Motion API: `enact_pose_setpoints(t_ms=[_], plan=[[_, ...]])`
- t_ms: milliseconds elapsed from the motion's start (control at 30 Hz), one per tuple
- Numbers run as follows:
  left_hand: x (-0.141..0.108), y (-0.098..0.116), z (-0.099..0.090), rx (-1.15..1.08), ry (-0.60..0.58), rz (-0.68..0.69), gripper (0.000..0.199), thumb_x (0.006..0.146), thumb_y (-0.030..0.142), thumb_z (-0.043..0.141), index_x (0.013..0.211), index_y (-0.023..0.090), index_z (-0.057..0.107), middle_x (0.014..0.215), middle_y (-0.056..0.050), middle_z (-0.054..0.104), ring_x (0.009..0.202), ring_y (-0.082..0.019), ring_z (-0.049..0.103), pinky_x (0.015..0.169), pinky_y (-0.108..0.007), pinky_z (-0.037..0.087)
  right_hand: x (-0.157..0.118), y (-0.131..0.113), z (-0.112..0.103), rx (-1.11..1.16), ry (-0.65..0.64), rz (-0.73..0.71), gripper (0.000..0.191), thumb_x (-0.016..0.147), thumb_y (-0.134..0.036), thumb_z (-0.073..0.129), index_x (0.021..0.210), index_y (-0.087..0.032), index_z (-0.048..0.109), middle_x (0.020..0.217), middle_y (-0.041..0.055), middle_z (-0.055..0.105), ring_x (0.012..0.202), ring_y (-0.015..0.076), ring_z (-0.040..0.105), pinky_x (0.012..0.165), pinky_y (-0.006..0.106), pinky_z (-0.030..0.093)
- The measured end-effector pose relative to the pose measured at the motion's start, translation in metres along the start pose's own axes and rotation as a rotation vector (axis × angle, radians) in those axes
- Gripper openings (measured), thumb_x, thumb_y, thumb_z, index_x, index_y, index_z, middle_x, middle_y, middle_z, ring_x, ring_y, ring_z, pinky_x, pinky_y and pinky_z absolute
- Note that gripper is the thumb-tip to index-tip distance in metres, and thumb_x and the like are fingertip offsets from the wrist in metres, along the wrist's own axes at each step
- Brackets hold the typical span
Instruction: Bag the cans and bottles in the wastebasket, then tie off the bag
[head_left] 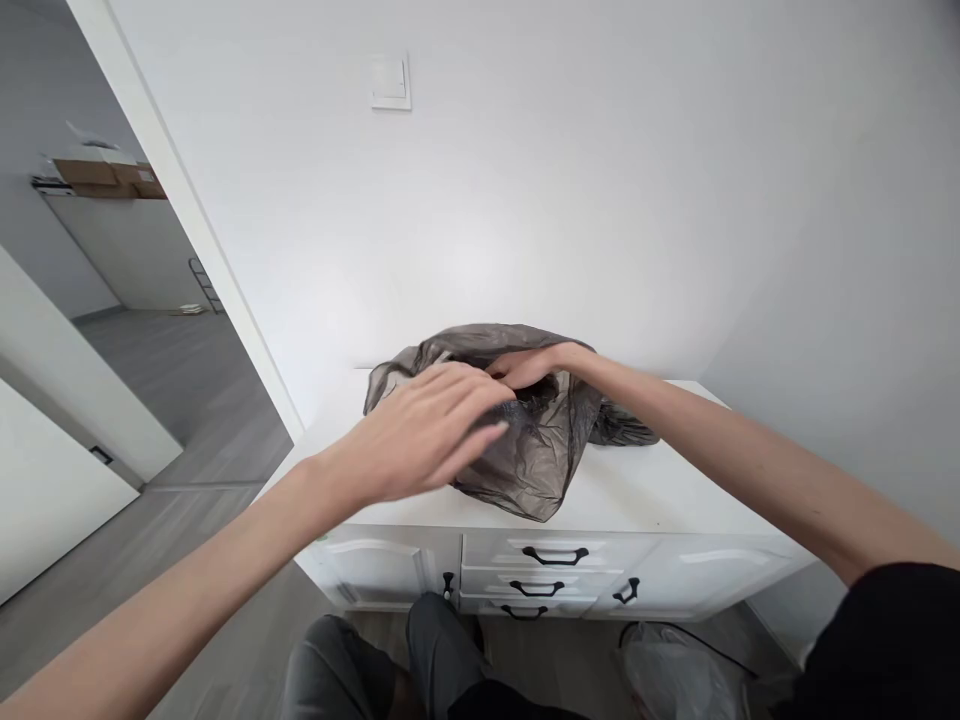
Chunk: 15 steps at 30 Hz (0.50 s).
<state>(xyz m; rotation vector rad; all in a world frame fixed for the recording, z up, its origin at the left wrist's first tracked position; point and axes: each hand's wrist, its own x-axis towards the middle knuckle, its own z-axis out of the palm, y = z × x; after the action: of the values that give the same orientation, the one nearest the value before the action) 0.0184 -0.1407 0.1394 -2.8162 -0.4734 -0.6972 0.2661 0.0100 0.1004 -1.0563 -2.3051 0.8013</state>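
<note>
A thin, translucent dark-grey plastic bag (536,455) lies crumpled with its mouth spread on top of a white cabinet (637,495). My left hand (427,425) is over the left part of the bag's mouth, fingers stretched out and thumb apart, holding nothing I can see. Into the opening from the right reaches my right hand (525,368). Its fingertips are hidden inside the bag, so what they hold, if anything, does not show. Beside the bag, under my right forearm, is a folded bundle of similar dark plastic (622,428).
Drawers with black handles (555,555) face me below the cabinet top. A white wall with a light switch (391,82) rises behind it. On the left is a doorway, with cardboard boxes (105,178) beyond. A whitish plastic bag (679,672) sits on the floor at lower right.
</note>
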Motion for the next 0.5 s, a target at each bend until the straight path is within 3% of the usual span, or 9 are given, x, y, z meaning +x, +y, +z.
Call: enact_pose_setpoints(t_ms=[67, 133, 200, 300, 367, 500], plan=[[0.006, -0.015, 0.011, -0.066, -0.026, -0.182, 0.041, 0.107, 0.049, 0.042, 0.135, 0.026, 0.060, 0.136, -0.011, 0.069, 0.130, -0.029, 0.062, 0.116, -0.050, 0.047, -0.009, -0.012, -0.016, 0.032, -0.166, 0.077, 0.036, 0.074, -0.036, 0.085, 0.108, -0.027, 0.082, 0.122, 0.0014, 0.078, 0.120, 0.0312, 0.072, 0.115, 0.052, 0.052], [0.011, -0.036, 0.024, -0.103, -0.063, -0.331, 0.052, 0.108, 0.054, 0.033, 0.140, 0.022, 0.058, 0.142, -0.013, 0.065, 0.135, -0.030, 0.058, 0.119, -0.051, 0.043, -0.021, -0.021, -0.029, 0.140, -0.241, 0.122, 0.044, 0.084, -0.044, 0.079, 0.125, -0.027, 0.077, 0.134, 0.0017, 0.073, 0.125, 0.0288, 0.069, 0.116, 0.049, 0.051], [0.016, -0.059, 0.039, -0.145, -0.104, -0.443, 0.063, 0.106, 0.062, 0.034, 0.148, 0.020, 0.052, 0.151, -0.014, 0.059, 0.142, -0.033, 0.053, 0.121, -0.053, 0.038, -0.032, -0.021, -0.034, 0.260, -0.161, 0.093, 0.050, 0.091, -0.049, 0.074, 0.135, -0.027, 0.071, 0.144, 0.0033, 0.068, 0.131, 0.0281, 0.065, 0.118, 0.048, 0.050], [0.019, -0.093, 0.061, -0.255, -0.101, -0.555, 0.088, 0.093, 0.076, 0.053, 0.161, 0.022, 0.038, 0.166, -0.014, 0.042, 0.153, -0.039, 0.039, 0.126, -0.056, 0.031, -0.040, 0.000, -0.031, 0.301, 0.142, 0.058, 0.056, 0.094, -0.057, 0.069, 0.140, -0.025, 0.066, 0.155, 0.0057, 0.059, 0.143, 0.0274, 0.055, 0.123, 0.047, 0.043], [0.017, -0.115, 0.075, -0.355, -0.064, -0.597, 0.106, 0.083, 0.077, 0.066, 0.166, 0.024, 0.027, 0.174, -0.014, 0.027, 0.158, -0.041, 0.029, 0.128, -0.056, 0.026, -0.042, 0.022, -0.025, 0.299, 0.309, 0.141, 0.063, 0.095, -0.066, 0.063, 0.142, -0.024, 0.063, 0.160, 0.0080, 0.054, 0.147, 0.0280, 0.050, 0.123, 0.048, 0.041], [0.000, -0.148, 0.096, -0.618, -0.100, -0.703, 0.131, 0.075, 0.071, 0.081, 0.171, 0.027, 0.003, 0.177, -0.019, 0.012, 0.160, -0.042, 0.023, 0.127, -0.059, 0.029, -0.048, 0.059, -0.007, 0.534, 0.291, 0.302, 0.076, 0.098, -0.080, 0.039, 0.139, -0.022, 0.064, 0.153, 0.0116, 0.060, 0.143, 0.0294, 0.055, 0.118, 0.051, 0.046]])
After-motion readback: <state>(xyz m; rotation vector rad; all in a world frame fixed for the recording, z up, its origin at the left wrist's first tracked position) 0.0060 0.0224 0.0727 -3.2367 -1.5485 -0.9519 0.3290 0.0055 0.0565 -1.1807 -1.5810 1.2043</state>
